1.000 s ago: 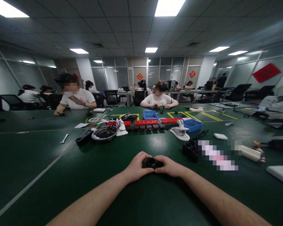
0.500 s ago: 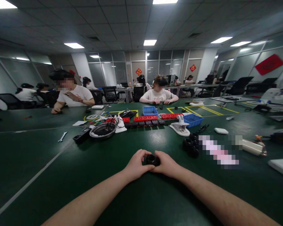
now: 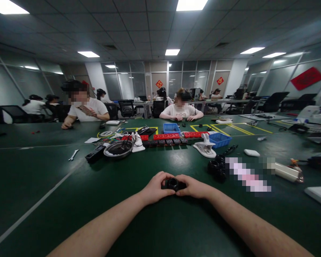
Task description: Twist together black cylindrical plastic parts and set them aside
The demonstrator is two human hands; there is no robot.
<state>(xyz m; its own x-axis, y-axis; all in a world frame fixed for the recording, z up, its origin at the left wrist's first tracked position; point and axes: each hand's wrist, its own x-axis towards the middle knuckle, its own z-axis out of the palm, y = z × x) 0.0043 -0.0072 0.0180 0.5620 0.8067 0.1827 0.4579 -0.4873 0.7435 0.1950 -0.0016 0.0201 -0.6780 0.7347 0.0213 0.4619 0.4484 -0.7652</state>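
Observation:
In the head view a small black ring-shaped part (image 3: pixel 173 184) lies low over the green table in front of me, its round hole facing up. My left hand (image 3: pixel 155 189) curls around its left side, thumb at the near edge and fingers at the far edge. From the other side my right hand (image 3: pixel 194 187) closes on it with thumb and fingertips, and a dark gap shows inside that grip. Both hands' fingertips nearly meet. Further right sits a cluster of similar black round parts (image 3: pixel 217 167).
Beyond the hands stand a metal bowl (image 3: pixel 118 152) with cables, red power strips (image 3: pixel 166 136), a white clip stand (image 3: pixel 204 148) and a blue bin (image 3: pixel 219 140). A wrench (image 3: pixel 73 155) lies left, a cream cylinder (image 3: pixel 286 172) right. Two people (image 3: pixel 180 109) sit across the table (image 3: pixel 117 178).
My right hand has shifted slightly right, widening the dark gap in its grip. My left hand stays around the ring-shaped part. The whole view has dropped slightly in the frame.

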